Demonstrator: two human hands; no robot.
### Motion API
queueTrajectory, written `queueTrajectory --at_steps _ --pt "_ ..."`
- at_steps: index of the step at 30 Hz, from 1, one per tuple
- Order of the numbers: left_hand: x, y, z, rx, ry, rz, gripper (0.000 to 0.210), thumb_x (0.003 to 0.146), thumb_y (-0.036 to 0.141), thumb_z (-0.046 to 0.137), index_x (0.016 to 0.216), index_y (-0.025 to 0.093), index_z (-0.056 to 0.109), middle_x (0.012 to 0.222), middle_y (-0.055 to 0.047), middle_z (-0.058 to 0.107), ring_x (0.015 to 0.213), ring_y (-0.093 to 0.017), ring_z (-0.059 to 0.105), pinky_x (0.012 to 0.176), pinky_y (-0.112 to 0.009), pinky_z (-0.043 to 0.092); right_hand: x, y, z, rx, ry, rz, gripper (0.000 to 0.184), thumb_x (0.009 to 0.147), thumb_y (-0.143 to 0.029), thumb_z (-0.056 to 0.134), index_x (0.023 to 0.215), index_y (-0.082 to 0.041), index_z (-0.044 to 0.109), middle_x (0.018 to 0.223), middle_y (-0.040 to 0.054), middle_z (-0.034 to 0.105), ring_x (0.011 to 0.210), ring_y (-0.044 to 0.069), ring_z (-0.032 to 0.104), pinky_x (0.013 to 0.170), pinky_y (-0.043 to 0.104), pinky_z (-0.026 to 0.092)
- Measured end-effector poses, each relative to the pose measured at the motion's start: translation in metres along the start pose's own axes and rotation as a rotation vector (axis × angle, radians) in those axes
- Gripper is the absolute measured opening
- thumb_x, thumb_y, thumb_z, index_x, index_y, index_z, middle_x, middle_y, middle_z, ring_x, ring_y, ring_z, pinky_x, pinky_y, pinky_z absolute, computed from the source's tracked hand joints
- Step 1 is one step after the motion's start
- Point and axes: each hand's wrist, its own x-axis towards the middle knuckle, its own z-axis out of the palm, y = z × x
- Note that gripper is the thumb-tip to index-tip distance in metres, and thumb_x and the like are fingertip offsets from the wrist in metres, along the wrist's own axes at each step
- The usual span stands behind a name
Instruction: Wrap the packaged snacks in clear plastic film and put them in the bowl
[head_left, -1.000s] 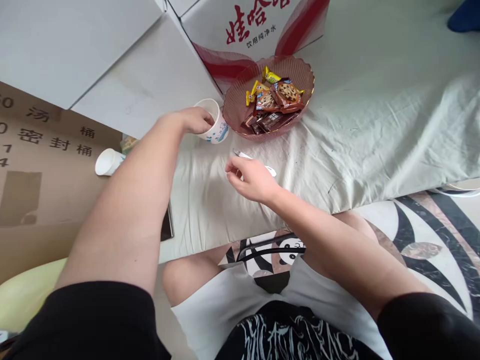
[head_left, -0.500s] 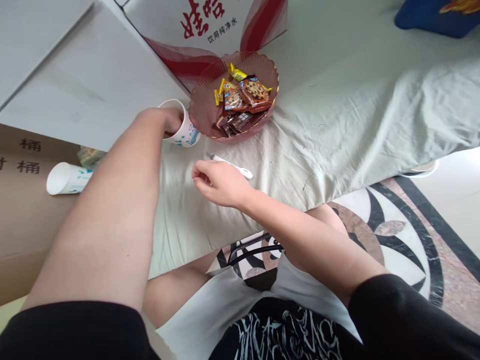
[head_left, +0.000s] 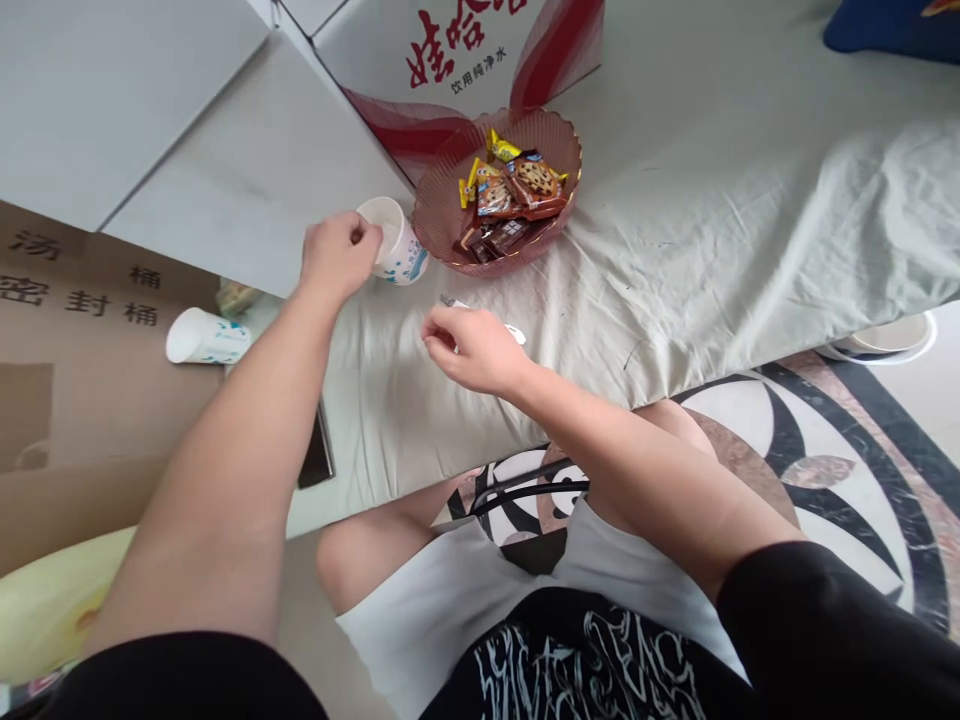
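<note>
My left hand (head_left: 339,258) is at the left rim of an upright white paper cup (head_left: 405,255) with blue print. Its fingers are curled together, and whatever they may hold is hidden. Lower and to the right, my right hand (head_left: 476,350) hovers over or rests on the cloth with fingers bent in and thumb near the index finger; I cannot make out anything in it. Partly covered behind it lies a slim white tool (head_left: 515,334) with a greyish tip. A pink ribbed glass bowl (head_left: 442,205) of wrapped snacks (head_left: 517,195) stands right beside the cup.
A white and red carton (head_left: 480,70) stands behind the bowl. Another paper cup (head_left: 206,337) lies on its side at the left, by a brown carton (head_left: 112,400). A dark flat object (head_left: 319,455) sits at the cloth's left edge. A blue item (head_left: 885,28) is at the far right.
My left hand has come up out of the upright cup to its left rim, fingers curled. My right hand keeps nearly the same pose. The view has shifted, so things appear farther right.
</note>
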Motion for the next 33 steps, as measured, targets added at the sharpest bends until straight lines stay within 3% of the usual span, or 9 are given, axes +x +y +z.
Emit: queueTrajectory --at_steps 3,5,8,11,16,19,23,27,33 --pt "-0.02 -0.006 -0.006 -0.026 0.112 -0.025 0.015 0.088 0.027 0.069 0.081 0.018 0.06 0.091 -0.004 0.058 0.101 -0.021 0.056 0.096 -0.034 0.042 0.0 -0.001 0.001 -0.002 0.016 -0.003 0.011 0.087 -0.018 0.049 0.086 -0.02 0.06 0.081 0.0015 0.066 0.074 0.017 0.056 0.07 0.029 0.036" --pt "-0.027 -0.011 -0.009 -0.012 0.171 -0.097 0.017 0.086 0.025 0.068 0.076 0.02 0.055 0.084 -0.004 0.055 0.095 -0.023 0.058 0.091 -0.036 0.042 0.0 -0.001 0.001 0.001 0.02 0.007 0.012 0.087 -0.019 0.049 0.085 -0.021 0.06 0.081 0.0021 0.066 0.074 0.017 0.056 0.069 0.029 0.036" --pt "-0.032 -0.017 -0.007 -0.019 0.032 -0.162 0.025 0.085 0.022 0.062 0.064 0.022 0.048 0.064 0.0 0.048 0.074 -0.02 0.054 0.078 -0.034 0.04 0.0 -0.002 0.001 0.01 0.024 0.02 0.012 0.088 -0.019 0.049 0.084 -0.021 0.06 0.081 0.0026 0.067 0.075 0.018 0.057 0.07 0.03 0.036" --pt "-0.03 -0.02 0.003 -0.094 -0.112 -0.099 0.025 0.081 0.021 0.061 0.06 0.021 0.049 0.061 0.0 0.053 0.07 -0.019 0.053 0.074 -0.032 0.039 0.001 -0.001 0.001 0.006 0.031 0.016 0.011 0.087 -0.019 0.05 0.084 -0.021 0.06 0.081 0.0024 0.066 0.073 0.017 0.056 0.07 0.03 0.036" --pt "-0.033 -0.025 0.021 -0.305 -0.047 -0.105 0.011 0.079 0.018 0.054 0.07 0.02 0.06 0.07 -0.001 0.063 0.069 -0.017 0.056 0.072 -0.029 0.04 0.0 0.0 0.0 -0.016 0.03 0.016 0.011 0.087 -0.02 0.049 0.083 -0.021 0.059 0.079 0.0027 0.066 0.073 0.018 0.056 0.07 0.03 0.036" --pt "-0.058 -0.032 0.027 -0.419 -0.049 -0.149 0.017 0.078 0.019 0.052 0.061 0.02 0.053 0.059 0.002 0.052 0.06 -0.014 0.047 0.065 -0.028 0.036 -0.001 0.0 0.0 -0.021 0.026 0.033 0.012 0.088 -0.02 0.049 0.082 -0.021 0.059 0.079 0.0026 0.066 0.073 0.017 0.056 0.069 0.03 0.036" --pt "-0.116 -0.047 0.041 -0.611 0.033 -0.297 0.039 0.075 0.028 0.059 0.05 0.022 0.03 0.051 0.005 0.028 0.054 -0.011 0.029 0.055 -0.027 0.023 0.001 0.0 0.001 -0.046 0.04 0.048 0.011 0.087 -0.019 0.049 0.083 -0.021 0.06 0.082 0.0031 0.068 0.075 0.018 0.058 0.07 0.031 0.037" --pt "-0.162 -0.057 0.062 -0.683 0.136 -0.349 0.043 0.075 0.036 0.054 0.051 0.023 0.02 0.052 0.005 0.017 0.053 -0.01 0.019 0.053 -0.028 0.015 0.005 0.005 -0.003 -0.15 0.226 0.177 0.012 0.087 -0.022 0.05 0.089 -0.022 0.062 0.094 0.0068 0.07 0.088 0.022 0.063 0.073 0.032 0.041" --pt "-0.174 -0.059 0.074 -0.768 0.182 -0.307 0.046 0.074 0.041 0.053 0.053 0.024 0.017 0.055 0.005 0.013 0.054 -0.009 0.016 0.053 -0.029 0.014 0.009 0.02 -0.01 -0.306 0.359 0.247 0.018 0.087 -0.027 0.05 0.1 -0.022 0.063 0.109 0.0117 0.072 0.106 0.031 0.065 0.09 0.044 0.048"
